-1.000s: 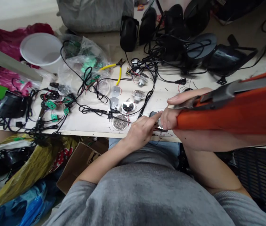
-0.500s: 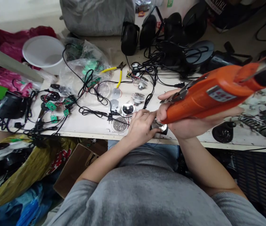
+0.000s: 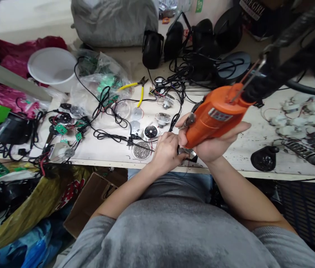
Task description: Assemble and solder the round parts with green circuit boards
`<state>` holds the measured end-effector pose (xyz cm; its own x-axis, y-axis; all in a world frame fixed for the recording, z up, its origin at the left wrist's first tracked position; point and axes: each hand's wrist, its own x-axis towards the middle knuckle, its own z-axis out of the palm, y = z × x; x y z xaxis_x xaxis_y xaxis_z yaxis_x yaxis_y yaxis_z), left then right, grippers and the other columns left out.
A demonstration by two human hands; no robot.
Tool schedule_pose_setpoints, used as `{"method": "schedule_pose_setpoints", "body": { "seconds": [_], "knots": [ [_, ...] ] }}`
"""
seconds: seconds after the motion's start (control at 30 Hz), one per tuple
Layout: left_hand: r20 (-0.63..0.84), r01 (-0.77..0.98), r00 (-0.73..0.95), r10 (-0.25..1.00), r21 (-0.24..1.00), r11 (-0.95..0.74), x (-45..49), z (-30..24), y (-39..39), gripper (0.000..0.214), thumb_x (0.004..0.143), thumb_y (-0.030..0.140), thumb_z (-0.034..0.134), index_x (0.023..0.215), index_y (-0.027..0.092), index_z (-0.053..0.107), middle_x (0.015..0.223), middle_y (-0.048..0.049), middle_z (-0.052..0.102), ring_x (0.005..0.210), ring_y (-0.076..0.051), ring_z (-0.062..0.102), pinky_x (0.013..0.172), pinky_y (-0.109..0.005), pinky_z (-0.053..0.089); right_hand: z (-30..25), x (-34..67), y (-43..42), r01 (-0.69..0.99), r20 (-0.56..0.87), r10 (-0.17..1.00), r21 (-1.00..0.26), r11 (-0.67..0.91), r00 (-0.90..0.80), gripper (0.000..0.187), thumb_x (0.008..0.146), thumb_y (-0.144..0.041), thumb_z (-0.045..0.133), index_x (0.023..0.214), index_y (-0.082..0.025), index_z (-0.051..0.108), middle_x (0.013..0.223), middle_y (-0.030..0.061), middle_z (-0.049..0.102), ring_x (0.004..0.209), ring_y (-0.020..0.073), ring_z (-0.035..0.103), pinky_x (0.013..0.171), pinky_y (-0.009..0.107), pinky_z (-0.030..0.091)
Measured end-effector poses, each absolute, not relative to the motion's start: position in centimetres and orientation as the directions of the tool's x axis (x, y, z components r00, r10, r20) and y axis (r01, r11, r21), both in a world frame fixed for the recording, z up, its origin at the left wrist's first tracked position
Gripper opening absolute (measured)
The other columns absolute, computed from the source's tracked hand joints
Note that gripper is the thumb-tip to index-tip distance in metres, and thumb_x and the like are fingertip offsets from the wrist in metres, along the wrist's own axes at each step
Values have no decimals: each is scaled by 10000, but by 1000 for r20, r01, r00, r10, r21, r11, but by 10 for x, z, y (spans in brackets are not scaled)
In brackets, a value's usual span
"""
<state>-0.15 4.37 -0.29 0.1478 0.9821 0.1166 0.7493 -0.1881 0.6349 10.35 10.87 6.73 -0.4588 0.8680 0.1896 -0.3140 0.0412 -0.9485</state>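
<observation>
My right hand [image 3: 215,143] grips an orange electric screwdriver [image 3: 213,115], its tip pointing down and hidden behind the hands. Under that tip lies a small part with a shiny metal face and a black base [image 3: 192,155], close to the bench's front edge. My left hand [image 3: 167,150] is closed over the left side of this part, its fingertips partly hidden by the screwdriver. Just left of my left hand stands a round dish of small metal screws [image 3: 141,150]. Behind the dish sits a white motor unit with a black disc [image 3: 151,131].
Yellow-handled cutters [image 3: 139,87], tangled black cables [image 3: 174,83] and black housings [image 3: 153,50] lie farther back. Green circuit boards [image 3: 61,129] and a white tub [image 3: 52,69] are at the left. On the right are a black round part [image 3: 263,158] and several white motors [image 3: 299,115].
The screwdriver has swung more upright, its cable end moving left, while its tip stays at the part. A white motor piece and a green board now show at the lower left.
</observation>
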Motion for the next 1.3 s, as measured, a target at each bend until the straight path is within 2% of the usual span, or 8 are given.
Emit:
{"method": "schedule_pose_setpoints", "body": {
  "seconds": [0.17,0.4,0.53,0.67,0.83,1.03,1.17,1.3],
  "knots": [
    [117,746,128,985,644,-173,-1,1,42,400,731,322,873,1029,166,658,982,-82,695,1040,-291,578,906,-435,491,66,118,106,-337,197,868,-941,37,-456,884,689,-1022,283,833,-263,712,529,22,538,461,218,547,408,364,460],
    [107,785,268,958,552,-281,3,17,40,562,819,262,796,1338,175,599,1351,-111,636,1214,-297,525,989,-441,434,64,168,89,-286,332,935,-914,286,-126,784,721,-965,404,1024,-308,706,578,33,541,473,256,522,434,407,412],
    [41,806,316,948,515,-291,6,21,45,375,858,217,736,1229,188,686,1253,-92,668,1152,-291,538,944,-429,449,56,174,91,-198,292,949,-943,266,-119,926,726,-1004,152,917,-262,671,572,37,529,421,228,516,407,387,415],
    [52,770,355,933,550,-323,2,22,50,435,845,181,736,1274,174,659,1223,-88,670,1113,-266,547,982,-418,461,49,173,94,-154,271,946,-957,245,-179,940,633,-1056,257,963,-260,633,683,55,599,452,211,541,417,372,433],
    [13,731,467,884,557,-395,-4,26,59,331,899,221,677,1227,176,678,1169,-94,677,1078,-264,571,974,-416,477,51,170,100,-205,243,938,-959,195,-247,922,599,-1062,319,925,-263,643,572,20,541,422,211,525,394,357,412],
    [2,702,558,830,532,-473,-7,28,68,235,917,194,631,1142,162,688,1049,-92,694,1033,-255,611,936,-386,489,52,162,100,-271,265,951,-938,216,-159,938,702,-1023,163,914,-258,662,529,20,524,391,197,488,361,336,371],
    [97,595,504,858,681,-426,-14,26,65,208,922,232,655,1115,165,692,1045,-87,715,997,-230,646,916,-376,503,47,163,102,-283,260,957,-935,215,-130,920,713,-1017,189,906,-257,671,593,38,574,398,191,491,360,337,362],
    [123,351,281,952,910,-221,-21,24,61,271,865,315,745,1097,179,711,1095,-82,740,1036,-213,667,945,-362,511,47,162,106,-312,269,944,-928,202,-190,860,722,-1002,286,907,-261,681,724,62,653,424,186,529,360,333,378]
  ]
}}
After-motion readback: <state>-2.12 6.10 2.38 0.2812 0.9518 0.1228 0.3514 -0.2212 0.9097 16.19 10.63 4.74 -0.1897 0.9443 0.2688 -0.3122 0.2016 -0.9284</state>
